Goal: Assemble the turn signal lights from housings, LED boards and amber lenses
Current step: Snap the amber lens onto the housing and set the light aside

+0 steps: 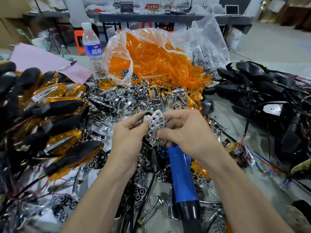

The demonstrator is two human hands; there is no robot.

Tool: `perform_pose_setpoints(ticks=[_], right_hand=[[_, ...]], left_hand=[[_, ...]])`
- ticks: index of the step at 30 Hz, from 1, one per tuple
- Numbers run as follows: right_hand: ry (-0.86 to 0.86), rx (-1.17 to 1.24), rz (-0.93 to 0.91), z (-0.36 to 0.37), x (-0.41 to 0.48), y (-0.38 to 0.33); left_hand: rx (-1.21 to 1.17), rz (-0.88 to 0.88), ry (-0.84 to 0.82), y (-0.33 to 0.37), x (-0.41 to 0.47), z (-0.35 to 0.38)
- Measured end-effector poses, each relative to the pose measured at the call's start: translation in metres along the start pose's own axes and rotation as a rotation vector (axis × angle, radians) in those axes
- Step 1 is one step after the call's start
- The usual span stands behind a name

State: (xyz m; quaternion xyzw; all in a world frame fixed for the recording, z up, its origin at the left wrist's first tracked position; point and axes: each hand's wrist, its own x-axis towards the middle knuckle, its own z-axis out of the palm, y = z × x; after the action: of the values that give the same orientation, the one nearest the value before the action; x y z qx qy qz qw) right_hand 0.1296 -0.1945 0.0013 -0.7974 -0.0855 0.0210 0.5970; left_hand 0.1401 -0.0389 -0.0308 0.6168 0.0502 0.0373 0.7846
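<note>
A long grey table [168,18] spans the back above a pale floor [277,47].

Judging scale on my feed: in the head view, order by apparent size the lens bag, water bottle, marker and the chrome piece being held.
1. lens bag
2. water bottle
3. chrome piece
4. marker
The chrome piece is nearest the camera, which inflates it, so the true order of the last two is unsure.

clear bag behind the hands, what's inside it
The clear bag is packed with amber lenses, and a couple of chrome honeycomb reflectors show near its mouth. Anything buried beneath the lenses is covered.
</note>
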Motion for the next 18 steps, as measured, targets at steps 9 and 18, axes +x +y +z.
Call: perform_pose_setpoints(ticks=[9, 18], right_hand=[[0.127, -0.303, -0.093, 0.012, -0.006, -0.007], [0.179, -0.405, -0.088, 0.022, -0.009, -0.009]], left_hand=[[-0.052, -0.074, -0.032, 0.003, 0.002, -0.006], [-0.097, -0.204, -0.036, 0.003, -0.002, -0.004]])
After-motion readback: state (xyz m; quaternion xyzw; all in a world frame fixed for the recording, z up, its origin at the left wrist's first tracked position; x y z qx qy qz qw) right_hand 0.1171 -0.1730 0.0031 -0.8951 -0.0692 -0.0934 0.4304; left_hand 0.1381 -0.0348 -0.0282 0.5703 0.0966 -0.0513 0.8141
